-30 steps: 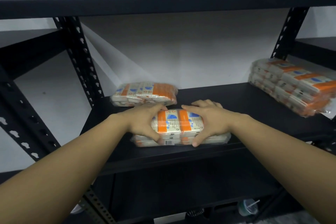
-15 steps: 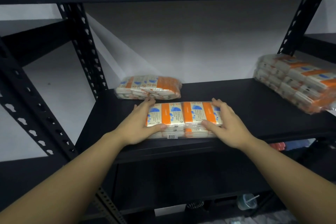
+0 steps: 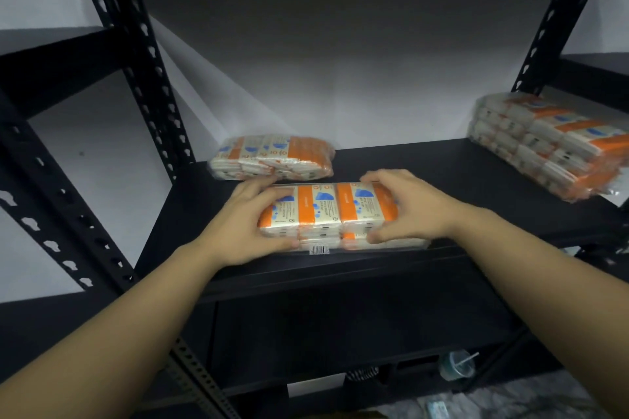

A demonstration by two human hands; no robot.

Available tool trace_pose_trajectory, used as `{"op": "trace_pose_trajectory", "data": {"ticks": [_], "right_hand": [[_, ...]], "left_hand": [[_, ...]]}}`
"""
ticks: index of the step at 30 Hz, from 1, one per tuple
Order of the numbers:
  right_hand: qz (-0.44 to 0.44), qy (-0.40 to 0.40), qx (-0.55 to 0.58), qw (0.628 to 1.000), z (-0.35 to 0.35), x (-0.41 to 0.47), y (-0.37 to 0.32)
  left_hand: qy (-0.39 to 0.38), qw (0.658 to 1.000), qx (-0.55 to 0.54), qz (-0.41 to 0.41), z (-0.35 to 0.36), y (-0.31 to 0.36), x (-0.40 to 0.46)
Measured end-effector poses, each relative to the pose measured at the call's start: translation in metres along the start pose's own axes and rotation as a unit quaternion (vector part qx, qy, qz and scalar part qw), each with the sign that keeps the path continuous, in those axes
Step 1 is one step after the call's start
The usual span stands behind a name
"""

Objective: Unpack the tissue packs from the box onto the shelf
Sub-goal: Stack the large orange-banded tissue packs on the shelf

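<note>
Head view: hands (image 3: 326,214) around tissue pack (image 3: 326,211)

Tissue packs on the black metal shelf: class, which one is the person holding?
The orange-and-white plastic-wrapped tissue pack at the shelf's front edge, gripped between left hand and right hand; the others lie untouched.

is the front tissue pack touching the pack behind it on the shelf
Apart. The head view shows a dark strip of shelf between the front tissue pack and the rear pack.
</note>
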State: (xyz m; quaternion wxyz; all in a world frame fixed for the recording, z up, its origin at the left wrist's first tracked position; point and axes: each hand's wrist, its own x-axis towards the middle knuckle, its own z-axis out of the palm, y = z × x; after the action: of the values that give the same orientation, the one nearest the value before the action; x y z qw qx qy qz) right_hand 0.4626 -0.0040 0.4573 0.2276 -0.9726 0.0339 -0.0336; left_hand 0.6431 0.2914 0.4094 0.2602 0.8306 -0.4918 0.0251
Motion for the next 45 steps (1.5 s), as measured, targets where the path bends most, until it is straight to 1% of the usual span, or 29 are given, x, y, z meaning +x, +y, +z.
{"op": "trace_pose_trajectory", "data": {"ticks": [2,5,12,17,20,22,24,27,29,32,35,37,40,43,45], "right_hand": [[-0.005,-0.028,-0.017,0.999,0.001,0.019,-0.013],[0.027,-0.061,0.012,0.998,0.008,0.033,-0.021],[0.055,-0.026,0.013,0.998,0.015,0.041,-0.024],[0.036,-0.013,0.01,0.999,0.019,0.036,-0.023],[0.02,-0.039,-0.004,0.999,0.017,0.034,-0.02],[-0.001,-0.057,-0.049,0.997,0.015,0.033,-0.017],[-0.019,-0.062,-0.096,0.993,0.016,0.032,-0.015],[-0.036,-0.041,-0.11,0.992,0.019,0.025,-0.014],[-0.037,-0.027,-0.115,0.992,0.023,0.021,-0.012],[-0.025,-0.016,-0.113,0.993,0.027,0.016,-0.008],[-0.041,0.004,-0.125,0.991,0.029,0.005,0.005],[-0.053,0.036,-0.133,0.989,0.034,-0.009,0.016],[-0.019,0.076,-0.079,0.994,0.046,-0.027,0.03],[0.029,0.108,-0.001,0.994,0.056,-0.032,0.029],[0.05,0.139,0.049,0.988,0.061,-0.038,0.028]], "left_hand": [[-0.015,1.0,0.005,0.01,0.003,0.004,0.004],[-0.025,1.0,-0.003,-0.009,0.009,0.006,0.005],[-0.018,1.0,-0.012,-0.011,0.011,0.004,0.006],[-0.017,1.0,-0.014,-0.012,0.01,0.005,0.006],[-0.019,0.998,0.055,0.015,0.01,0.01,0.011],[-0.036,0.994,0.099,0.025,0.008,0.019,0.017],[-0.052,0.992,0.117,0.025,0.005,0.03,0.024],[-0.068,0.992,0.107,0.025,0.004,0.043,0.027],[-0.068,0.994,0.081,0.02,0.004,0.044,0.025],[-0.059,0.997,0.038,0.008,0.004,0.037,0.022],[-0.049,0.999,-0.015,-0.015,0.004,0.029,0.016],[-0.044,0.999,-0.011,-0.007,0.006,0.022,0.01],[-0.031,0.999,0.0,0.022,0.015,0.012,0.005],[-0.004,1.0,-0.008,-0.013,0.019,0.008,-0.002],[-0.003,0.999,-0.008,-0.033,0.017,0.004,-0.007]]}}
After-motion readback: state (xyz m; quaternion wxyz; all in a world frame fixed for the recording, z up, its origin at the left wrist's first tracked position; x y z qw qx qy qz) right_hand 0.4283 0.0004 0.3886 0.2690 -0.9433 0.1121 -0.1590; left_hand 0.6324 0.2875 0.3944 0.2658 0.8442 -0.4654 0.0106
